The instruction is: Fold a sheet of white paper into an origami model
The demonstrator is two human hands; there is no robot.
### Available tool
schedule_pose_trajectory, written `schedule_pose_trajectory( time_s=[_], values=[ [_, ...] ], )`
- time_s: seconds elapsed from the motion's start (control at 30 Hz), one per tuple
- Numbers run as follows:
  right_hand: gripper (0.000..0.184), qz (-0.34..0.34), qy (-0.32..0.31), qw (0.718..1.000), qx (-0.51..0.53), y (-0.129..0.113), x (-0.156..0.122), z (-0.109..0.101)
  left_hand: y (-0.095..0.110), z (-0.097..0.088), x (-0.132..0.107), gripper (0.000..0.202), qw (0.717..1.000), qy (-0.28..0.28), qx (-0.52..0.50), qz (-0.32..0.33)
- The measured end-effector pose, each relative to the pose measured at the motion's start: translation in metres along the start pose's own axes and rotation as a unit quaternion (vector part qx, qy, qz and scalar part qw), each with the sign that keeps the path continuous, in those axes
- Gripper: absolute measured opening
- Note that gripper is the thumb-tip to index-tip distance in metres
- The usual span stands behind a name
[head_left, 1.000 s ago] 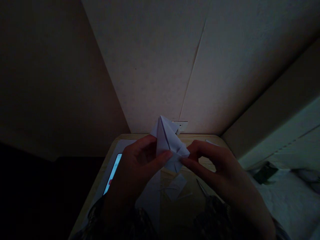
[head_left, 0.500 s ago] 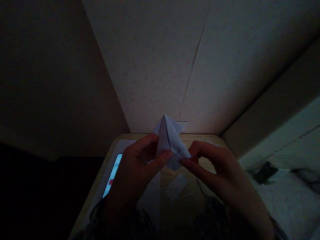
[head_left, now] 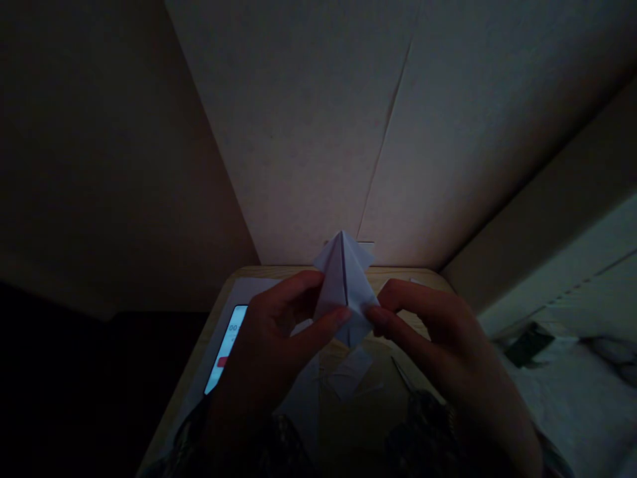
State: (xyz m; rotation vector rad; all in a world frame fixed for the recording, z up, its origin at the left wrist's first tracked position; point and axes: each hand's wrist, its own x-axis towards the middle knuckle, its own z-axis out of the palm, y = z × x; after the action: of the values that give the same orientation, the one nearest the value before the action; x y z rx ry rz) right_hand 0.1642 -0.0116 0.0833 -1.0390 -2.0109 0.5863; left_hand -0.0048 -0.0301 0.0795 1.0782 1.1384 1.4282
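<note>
A folded white paper (head_left: 354, 275) is held up above the small wooden table, its point upward, with a slit down the middle and flaps at both sides. My left hand (head_left: 279, 332) is closed on its left side, thumb lying across the front near the slit. The thumb and forefinger of my right hand (head_left: 428, 338) pinch the lower right corner. Below the hands, small paper scraps (head_left: 350, 373) lie on the tabletop. The dim light hides the back of the folded paper.
A lit phone (head_left: 229, 342) rests on a white sheet (head_left: 303, 398) at the table's left, partly behind my left hand. A thin pointed tool (head_left: 402, 373), perhaps scissors, lies near my right wrist. The wall (head_left: 318, 166) rises behind the wooden table (head_left: 269, 271).
The folded paper has shifted slightly right and turned to face me more squarely. Its lower right corner now lies flatter, with my right fingers pressed against it.
</note>
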Motion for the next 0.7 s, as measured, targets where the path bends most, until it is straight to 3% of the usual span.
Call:
schedule_pose_trajectory(
  time_s=[0.2,0.37,0.7],
  values=[
    [0.036,-0.006,-0.007,1.0,0.003,-0.001,0.002,-0.002,-0.001,-0.002,0.003,0.01,1.0,-0.014,0.007,0.004],
    [0.025,-0.001,-0.008,1.0,0.011,0.002,0.002,-0.002,-0.005,-0.007,0.008,0.009,0.996,-0.045,0.048,0.057],
    [0.018,0.001,0.063,0.995,0.072,0.004,0.004,-0.001,-0.004,-0.011,0.01,0.007,0.984,-0.1,0.122,0.084]
  ],
)
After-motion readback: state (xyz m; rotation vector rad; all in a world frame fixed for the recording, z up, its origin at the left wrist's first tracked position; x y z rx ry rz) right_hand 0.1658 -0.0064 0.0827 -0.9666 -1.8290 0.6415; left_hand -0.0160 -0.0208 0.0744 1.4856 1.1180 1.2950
